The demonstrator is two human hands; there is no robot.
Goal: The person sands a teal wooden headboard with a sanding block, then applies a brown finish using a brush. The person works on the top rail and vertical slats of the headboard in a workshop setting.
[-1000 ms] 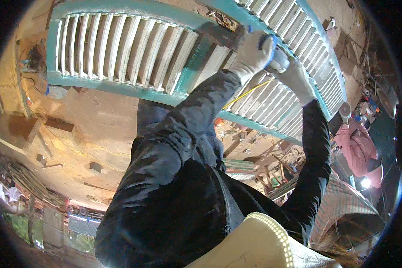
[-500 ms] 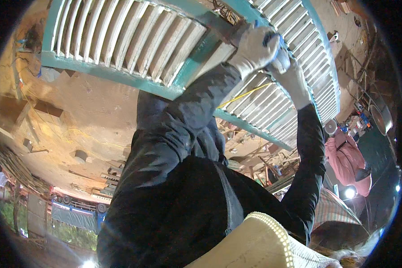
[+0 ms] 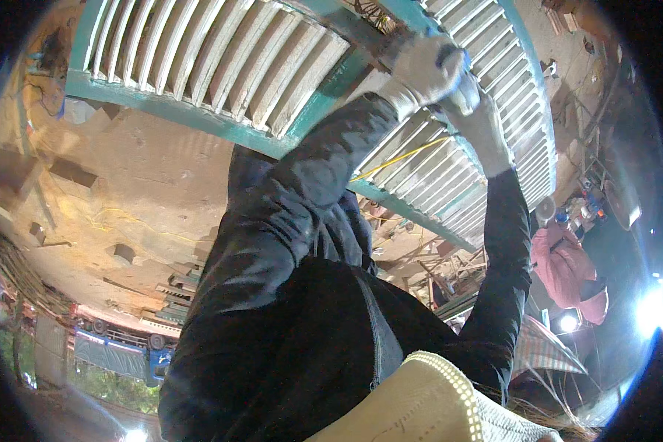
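Note:
My left hand (image 3: pixel 429 72), in a white work glove, is closed around a mostly hidden tool with blue parts (image 3: pixel 465 60). My right hand (image 3: pixel 482 127), gloved too, is closed just beside it, apparently on the same tool. Past the left hand's fingers is a brown, blurred patch, too smeared to make out. Both hands are over louvred wooden shutters with worn white slats. One green-framed shutter (image 3: pixel 191 114) extends left; another curved shutter (image 3: pixel 519 88) stands to the right. More slats (image 3: pixel 427 173) show beneath my hands, crossed by a thin yellow cord (image 3: pixel 399 158).
Bare dirt floor (image 3: pixel 162 169) with scattered wood offcuts (image 3: pixel 74 173) spreads to the left. A person in pink clothing (image 3: pixel 563 265) is at the right, near a bright lamp (image 3: pixel 569 323). A blue truck (image 3: pixel 121 350) is parked at the lower left, and stacked boards (image 3: pixel 177 302) lie nearby.
Both hands keep their hold and have shifted only slightly over the shutters. The whole view has turned a little, and a strong light now glares at the right edge.

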